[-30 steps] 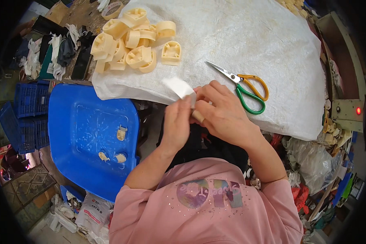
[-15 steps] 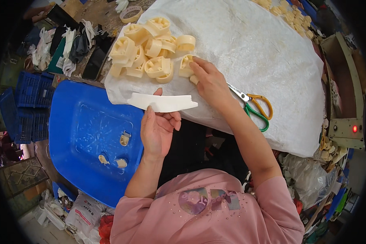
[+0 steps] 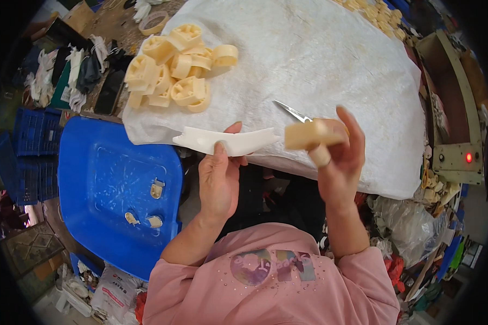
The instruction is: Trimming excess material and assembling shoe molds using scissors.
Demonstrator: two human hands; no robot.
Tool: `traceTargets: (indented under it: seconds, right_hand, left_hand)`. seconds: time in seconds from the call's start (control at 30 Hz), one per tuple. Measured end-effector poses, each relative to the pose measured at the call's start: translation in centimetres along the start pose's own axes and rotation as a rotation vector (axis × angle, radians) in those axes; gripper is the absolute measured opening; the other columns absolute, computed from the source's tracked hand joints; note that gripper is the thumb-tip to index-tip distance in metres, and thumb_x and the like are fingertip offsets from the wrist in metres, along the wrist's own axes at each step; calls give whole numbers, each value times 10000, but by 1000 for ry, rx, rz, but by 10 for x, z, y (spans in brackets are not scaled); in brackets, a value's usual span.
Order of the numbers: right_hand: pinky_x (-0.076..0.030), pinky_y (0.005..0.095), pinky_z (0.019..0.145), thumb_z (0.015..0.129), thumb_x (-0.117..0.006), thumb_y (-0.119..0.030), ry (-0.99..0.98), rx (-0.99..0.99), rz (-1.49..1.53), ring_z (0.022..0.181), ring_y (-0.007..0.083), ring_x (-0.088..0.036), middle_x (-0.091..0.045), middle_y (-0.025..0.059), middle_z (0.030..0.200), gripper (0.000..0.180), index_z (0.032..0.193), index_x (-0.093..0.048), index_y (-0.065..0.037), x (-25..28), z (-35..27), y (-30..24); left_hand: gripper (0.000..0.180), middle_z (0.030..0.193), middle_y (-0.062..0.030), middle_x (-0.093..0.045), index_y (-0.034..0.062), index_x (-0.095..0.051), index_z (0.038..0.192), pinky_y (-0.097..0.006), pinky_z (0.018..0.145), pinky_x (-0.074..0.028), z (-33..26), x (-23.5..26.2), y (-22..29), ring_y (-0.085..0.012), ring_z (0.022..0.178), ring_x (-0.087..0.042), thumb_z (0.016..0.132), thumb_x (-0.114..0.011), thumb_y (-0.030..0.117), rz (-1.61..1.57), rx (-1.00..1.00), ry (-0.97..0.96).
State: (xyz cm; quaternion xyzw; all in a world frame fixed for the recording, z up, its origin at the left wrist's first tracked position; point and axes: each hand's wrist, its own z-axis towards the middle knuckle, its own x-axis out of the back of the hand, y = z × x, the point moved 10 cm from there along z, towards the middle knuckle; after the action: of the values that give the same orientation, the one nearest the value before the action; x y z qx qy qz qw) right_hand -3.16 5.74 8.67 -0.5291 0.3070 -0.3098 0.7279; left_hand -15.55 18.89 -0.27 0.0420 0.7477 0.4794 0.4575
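Observation:
My left hand (image 3: 220,181) is closed on a curved white strip (image 3: 228,142) with notched ends, thumb pressed on its near face. Level with it on the right, my right hand (image 3: 341,168) grips a cream plastic part (image 3: 305,135), slightly blurred by motion; a pale band wraps one of its fingers. Scissors (image 3: 293,111) lie on the white sheet behind that hand, their handles mostly hidden by it. To the far left of the sheet sits a pile of similar cream plastic parts (image 3: 187,90).
A white woven sheet (image 3: 331,65) covers the work surface. At left stands a blue tub (image 3: 87,211) holding several small cream pieces. A roll of tape (image 3: 153,23) lies at the far left, and a metal box with a red light (image 3: 461,158) is at right.
My right hand has picked up a cream plastic part from beside the pile and brought it right and nearer. My left hand and the white strip have shifted slightly right.

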Motion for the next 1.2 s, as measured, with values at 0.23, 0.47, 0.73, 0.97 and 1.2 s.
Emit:
traceTargets:
  seconds: [0.23,0.47,0.73,0.97,1.2]
  right_hand:
    - [-480,385,786,758,-551,147,-32,470,-227,950,312,-566,-578,174,1101,446,1144,-512,-72,-7,-42,-29]
    - [-498,382,766,648,-551,196,-31,659,-347,955,331,-561,-566,172,1120,557,1140,-532,-65,6,-50,-42]
    - [-498,370,772,650,-580,182,-2,668,-355,953,320,-562,-580,158,1107,542,1134,-538,-61,13,-52,-45]
    - [-493,350,738,651,-599,163,62,687,-399,909,309,-568,-599,144,1072,500,1100,-537,-47,14,-53,-46]
    - [-375,362,696,639,-642,77,128,716,-685,756,255,-479,-648,91,1004,453,1054,-566,-90,14,-53,-46]
  left_hand:
    - [486,1272,-167,-500,-65,-354,1338,-394,1030,-380,-23,-67,-22,-244,1193,-489,1000,-355,284,-109,134,-214]
    - [442,1310,-207,-473,-103,-386,1305,-350,1017,-399,-32,-89,-23,-243,1209,-483,1009,-329,221,-103,151,-291]
    - [451,1325,-211,-458,-114,-377,1305,-350,1011,-411,-37,-98,-20,-243,1207,-486,1012,-311,223,-18,124,-339]
    - [465,1323,-197,-465,-92,-393,1305,-367,1039,-370,-42,-101,-15,-246,1218,-474,1015,-290,258,125,96,-325]
    - [499,1349,-219,-429,-105,-369,1310,-377,1032,-370,-43,-97,-8,-275,1227,-463,1009,-292,286,247,-37,-323]
